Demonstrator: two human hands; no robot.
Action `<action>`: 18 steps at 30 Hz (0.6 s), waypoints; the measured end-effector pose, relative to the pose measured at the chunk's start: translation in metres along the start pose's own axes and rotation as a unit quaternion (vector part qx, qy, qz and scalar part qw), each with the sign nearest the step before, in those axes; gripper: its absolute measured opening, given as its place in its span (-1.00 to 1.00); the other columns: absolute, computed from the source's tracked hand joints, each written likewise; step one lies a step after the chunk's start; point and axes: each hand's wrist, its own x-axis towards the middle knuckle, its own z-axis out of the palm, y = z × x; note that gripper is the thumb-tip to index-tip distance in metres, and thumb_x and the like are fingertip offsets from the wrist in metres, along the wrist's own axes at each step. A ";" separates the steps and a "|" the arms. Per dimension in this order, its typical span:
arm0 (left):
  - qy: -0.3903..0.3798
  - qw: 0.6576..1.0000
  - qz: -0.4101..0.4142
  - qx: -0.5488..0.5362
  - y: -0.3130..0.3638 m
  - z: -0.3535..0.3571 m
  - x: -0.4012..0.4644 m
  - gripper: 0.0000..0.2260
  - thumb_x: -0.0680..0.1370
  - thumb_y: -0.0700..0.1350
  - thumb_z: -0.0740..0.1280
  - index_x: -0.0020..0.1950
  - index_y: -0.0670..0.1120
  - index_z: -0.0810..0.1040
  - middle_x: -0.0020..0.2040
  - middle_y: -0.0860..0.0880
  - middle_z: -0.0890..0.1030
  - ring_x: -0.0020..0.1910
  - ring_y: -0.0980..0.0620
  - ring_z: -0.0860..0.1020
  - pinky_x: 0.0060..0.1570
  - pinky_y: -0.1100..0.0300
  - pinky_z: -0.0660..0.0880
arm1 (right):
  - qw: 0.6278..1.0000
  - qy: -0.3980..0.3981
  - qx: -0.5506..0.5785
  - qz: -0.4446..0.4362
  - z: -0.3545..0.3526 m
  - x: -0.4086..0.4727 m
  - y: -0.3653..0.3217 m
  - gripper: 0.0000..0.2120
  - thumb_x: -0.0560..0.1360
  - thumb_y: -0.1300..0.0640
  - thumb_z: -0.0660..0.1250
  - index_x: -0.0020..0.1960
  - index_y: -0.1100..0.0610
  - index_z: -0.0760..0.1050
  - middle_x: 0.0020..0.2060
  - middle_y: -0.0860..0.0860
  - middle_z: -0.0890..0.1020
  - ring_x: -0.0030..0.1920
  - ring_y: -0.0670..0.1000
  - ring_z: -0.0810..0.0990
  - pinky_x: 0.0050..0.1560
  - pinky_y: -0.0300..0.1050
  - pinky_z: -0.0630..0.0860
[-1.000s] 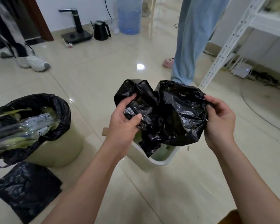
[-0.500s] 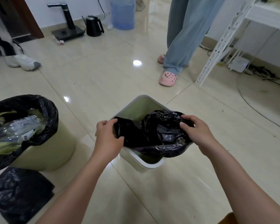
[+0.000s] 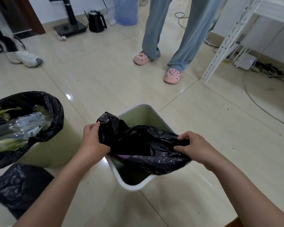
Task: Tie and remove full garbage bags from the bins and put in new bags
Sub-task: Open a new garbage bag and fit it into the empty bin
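Glossy beige tiled floor (image 3: 105, 82) carries a squarish white-rimmed bin (image 3: 131, 184). Crinkled black plastic bag (image 3: 138, 141) drapes into its mouth; left hand (image 3: 92, 141) at nine o'clock and right hand (image 3: 193, 145) at three o'clock each clutch its edge.

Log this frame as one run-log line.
step: lining square white plastic bin | left hand: grips crumpled black plastic bag | right hand: grips bag | bag: partly inside, near rim covered

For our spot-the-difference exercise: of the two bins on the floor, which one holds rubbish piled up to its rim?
The round bin on the left: a plastic bottle and greens fill its black liner. In the square bin, both hands are fitting a bag.
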 end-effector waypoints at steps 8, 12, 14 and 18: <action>-0.007 0.999 0.042 -0.007 -0.013 -0.014 -0.005 -0.12 0.40 -0.37 0.46 0.57 0.04 0.08 0.33 0.23 0.18 -0.07 0.14 0.53 -0.25 0.45 0.43 | 0.991 0.084 0.037 -0.096 -0.023 -0.009 -0.012 -0.87 0.49 0.23 0.42 -0.06 0.01 0.63 -0.31 0.06 0.61 -0.36 -0.04 0.48 -0.49 -0.40 0.32; -0.014 0.999 0.032 -0.011 -0.014 -0.015 -0.008 -0.02 0.34 -0.34 0.54 0.58 0.01 0.03 0.40 0.19 0.12 0.28 -0.18 0.43 0.24 0.05 0.45 | 0.994 0.069 0.016 -0.077 -0.018 -0.011 -0.010 -0.68 0.50 0.20 0.42 0.22 0.02 0.51 -0.07 0.04 0.61 -0.18 -0.10 0.57 -0.39 -0.34 0.39; -0.027 0.999 0.018 -0.008 -0.016 -0.015 -0.011 0.02 0.33 -0.33 0.55 0.58 -0.01 -0.02 0.43 0.18 0.08 0.31 -0.18 0.40 0.33 -0.01 0.38 | 0.998 0.021 -0.029 -0.058 -0.016 -0.011 -0.008 -0.61 0.51 0.17 0.41 0.31 0.04 0.44 0.10 0.03 0.53 -0.10 -0.10 0.57 -0.27 -0.29 0.40; -0.035 0.998 -0.046 -0.010 -0.014 -0.016 -0.016 -0.14 0.33 -0.32 0.55 0.51 -0.06 0.18 0.32 0.12 0.13 0.24 0.08 0.29 0.11 0.30 0.33 | 0.986 -0.047 -0.157 0.010 -0.019 -0.008 -0.006 -0.72 0.53 0.06 0.36 0.11 0.26 0.57 0.02 0.19 0.60 -0.14 0.08 0.52 -0.12 -0.10 0.42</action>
